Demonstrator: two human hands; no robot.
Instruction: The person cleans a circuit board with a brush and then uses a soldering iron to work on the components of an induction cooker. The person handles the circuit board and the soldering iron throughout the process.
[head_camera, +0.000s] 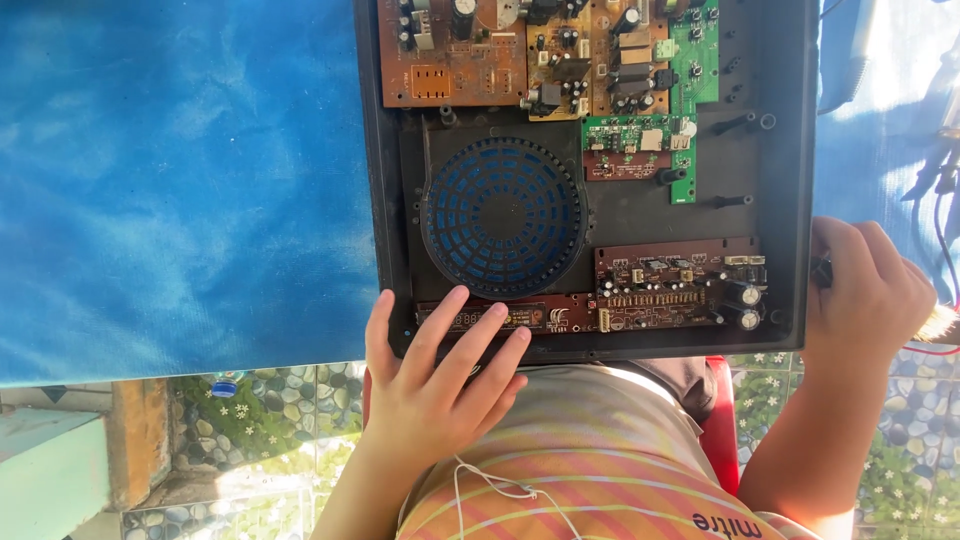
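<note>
Black case (790, 150) lies on blue tabletop (180, 180), long side running away from body. Left hand (440, 385) fingers spread flat on near edge. Right hand (870, 300) fingers curled round small dark knob (822, 272) at right edge.

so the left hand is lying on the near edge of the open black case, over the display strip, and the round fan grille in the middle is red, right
Not quite. The head view shows the round fan grille as black, with blue showing through its slots, not red. The rest holds: the left hand lies on the near edge of the open black case, fingers over the display strip.
</note>
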